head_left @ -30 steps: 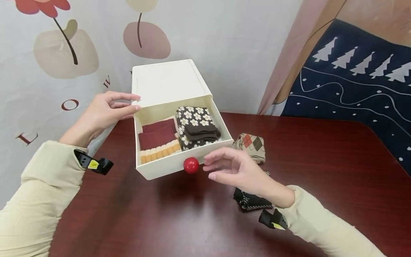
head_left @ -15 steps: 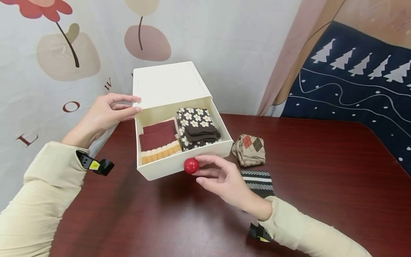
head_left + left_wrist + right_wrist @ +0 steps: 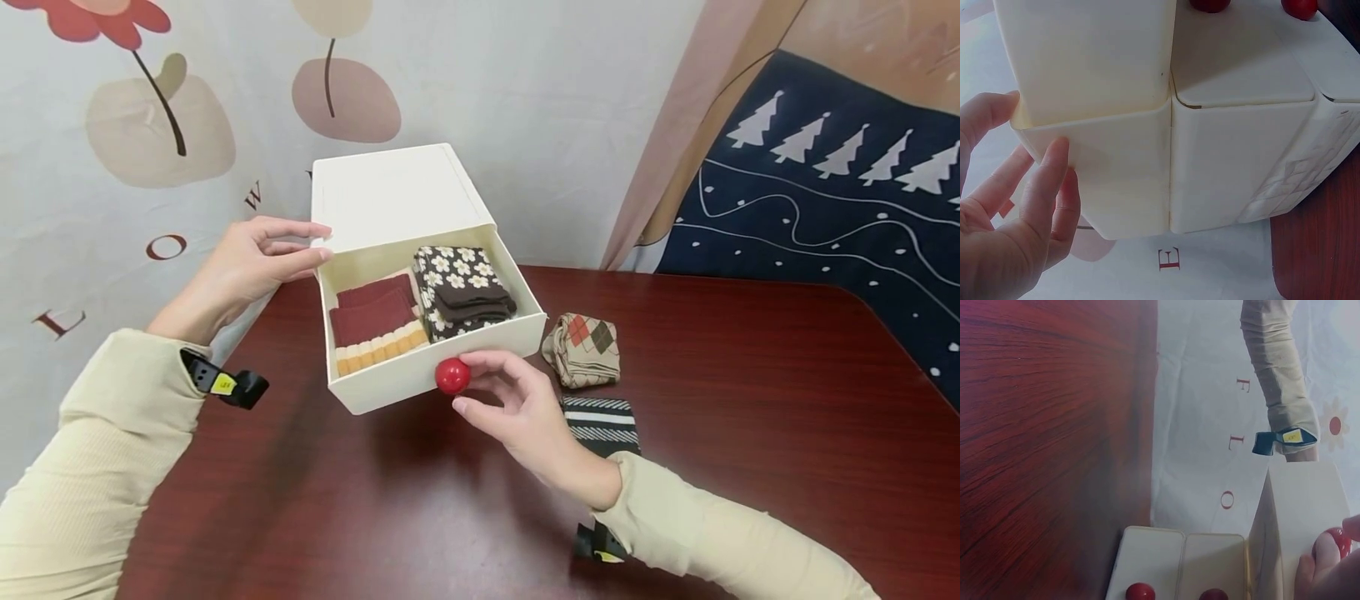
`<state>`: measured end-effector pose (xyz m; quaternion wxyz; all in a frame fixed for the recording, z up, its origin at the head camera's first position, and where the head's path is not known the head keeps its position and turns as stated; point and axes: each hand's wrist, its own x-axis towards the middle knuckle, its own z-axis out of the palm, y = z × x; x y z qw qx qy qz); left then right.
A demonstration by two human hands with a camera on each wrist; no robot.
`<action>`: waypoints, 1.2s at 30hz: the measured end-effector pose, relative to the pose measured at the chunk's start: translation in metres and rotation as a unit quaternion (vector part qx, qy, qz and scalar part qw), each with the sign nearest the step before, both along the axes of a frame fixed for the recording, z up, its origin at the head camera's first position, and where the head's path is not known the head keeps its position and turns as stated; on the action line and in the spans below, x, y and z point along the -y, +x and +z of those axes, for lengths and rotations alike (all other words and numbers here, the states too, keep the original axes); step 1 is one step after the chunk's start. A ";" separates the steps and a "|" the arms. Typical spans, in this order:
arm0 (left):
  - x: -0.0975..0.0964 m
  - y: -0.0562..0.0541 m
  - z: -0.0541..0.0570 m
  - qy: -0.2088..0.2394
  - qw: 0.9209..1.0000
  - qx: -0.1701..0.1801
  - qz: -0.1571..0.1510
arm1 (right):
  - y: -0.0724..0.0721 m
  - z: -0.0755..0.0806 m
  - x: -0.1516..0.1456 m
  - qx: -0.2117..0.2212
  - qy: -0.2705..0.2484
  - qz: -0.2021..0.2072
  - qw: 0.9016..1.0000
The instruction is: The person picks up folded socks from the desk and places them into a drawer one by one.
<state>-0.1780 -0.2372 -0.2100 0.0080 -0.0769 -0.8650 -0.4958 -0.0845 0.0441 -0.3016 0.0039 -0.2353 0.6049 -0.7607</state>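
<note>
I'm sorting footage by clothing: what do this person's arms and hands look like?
The left sleeve and right sleeve are pale cream; the left one is finely ribbed with a broad folded cuff. A black strap with a yellow label sits at that cuff, a similar strap on the right side. The left hand and right hand wear no gloves.

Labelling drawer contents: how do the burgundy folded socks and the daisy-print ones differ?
Pattern: the burgundy socks are solid-coloured with a cream-and-mustard band; the daisy-print socks carry white flowers on a dark ground.
Position: in the head view, the burgundy socks lie left of the daisy-print socks.
Shared: both are folded inside the open white drawer.
</note>
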 end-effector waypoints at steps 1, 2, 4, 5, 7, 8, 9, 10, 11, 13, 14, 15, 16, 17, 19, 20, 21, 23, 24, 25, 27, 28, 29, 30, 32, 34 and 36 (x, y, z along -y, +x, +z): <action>0.001 0.000 0.000 0.001 1.000 -0.001 0.001 | -0.001 0.002 0.002 -0.002 0.003 -0.007 1.000; 0.002 0.001 0.001 0.001 1.000 -0.001 0.003 | -0.002 0.003 0.003 -0.004 0.006 -0.015 1.000; 0.003 0.002 0.002 0.005 1.000 -0.004 0.004 | -0.004 0.006 0.006 -0.001 0.009 -0.023 1.000; 0.004 0.003 0.002 0.008 1.000 -0.006 0.005 | -0.005 0.007 0.008 0.005 0.010 -0.025 1.000; 0.006 0.004 0.003 0.010 1.000 -0.007 0.007 | -0.007 0.009 0.011 0.015 0.014 -0.030 0.999; 0.007 0.004 0.003 0.010 1.000 -0.006 0.008 | -0.008 0.010 0.013 0.021 0.015 -0.031 0.999; 0.007 0.005 0.003 0.010 1.000 -0.005 0.009 | -0.010 0.011 0.014 0.025 0.016 -0.033 0.999; 0.007 0.005 0.004 0.006 1.000 -0.003 0.011 | -0.012 0.011 0.016 0.029 0.017 -0.034 0.999; 0.008 0.006 0.004 0.001 1.000 -0.001 0.013 | -0.013 0.012 0.017 0.032 0.018 -0.036 0.999; 0.007 0.006 0.004 -0.006 1.000 0.005 0.017 | -0.017 0.013 0.019 0.037 0.021 -0.039 0.998; 0.007 0.007 0.003 -0.007 1.000 0.008 0.018 | -0.018 0.013 0.021 0.040 0.022 -0.041 0.998; 0.007 0.007 0.003 -0.009 1.000 0.009 0.018 | -0.020 0.014 0.022 0.044 0.022 -0.042 0.998; 0.007 0.007 0.002 -0.007 1.000 0.009 0.017 | -0.022 0.014 0.023 0.045 0.023 -0.043 0.998; 0.007 0.007 0.001 -0.003 1.000 0.010 0.016 | -0.025 0.014 0.024 0.048 0.023 -0.044 0.998; 0.006 0.007 0.000 0.011 1.000 0.010 0.013 | -0.030 0.014 0.027 0.055 0.023 -0.047 0.997; 0.006 0.007 -0.001 0.015 1.000 0.008 0.012 | -0.033 0.014 0.029 0.056 0.022 -0.048 0.997; 0.006 0.007 -0.001 0.015 1.000 0.007 0.011 | -0.037 0.014 0.030 0.057 0.022 -0.049 0.997; 0.005 0.006 -0.001 0.015 1.000 0.008 0.013 | -0.045 0.015 0.033 0.056 0.025 -0.057 0.996; 0.005 0.006 -0.001 0.011 1.000 0.008 0.015 | -0.049 0.015 0.035 0.055 0.029 -0.063 0.996; 0.004 0.006 -0.001 0.004 1.000 0.007 0.016 | -0.053 0.016 0.036 0.054 0.031 -0.067 0.996; 0.003 0.005 -0.001 -0.006 1.000 0.008 0.019 | -0.062 0.017 0.039 0.054 0.038 -0.076 0.995; 0.002 0.005 -0.001 -0.006 1.000 0.007 0.019 | -0.066 0.018 0.040 0.053 0.043 -0.081 0.994; 0.001 0.005 -0.001 -0.005 1.000 0.007 0.018 | -0.070 0.018 0.042 0.054 0.046 -0.084 0.994; 0.000 0.004 -0.001 -0.004 1.000 0.007 0.017 | -0.074 0.019 0.043 0.056 0.050 -0.085 0.994; -0.001 0.003 -0.001 0.007 1.000 0.006 0.013 | -0.082 0.020 0.045 0.057 0.058 -0.092 0.992; -0.002 0.003 -0.001 0.016 1.000 0.008 0.009 | -0.088 0.022 0.047 0.058 0.069 -0.097 0.991; -0.002 0.003 0.001 0.022 1.000 0.011 0.007 | -0.094 0.023 0.048 0.059 0.079 -0.100 0.990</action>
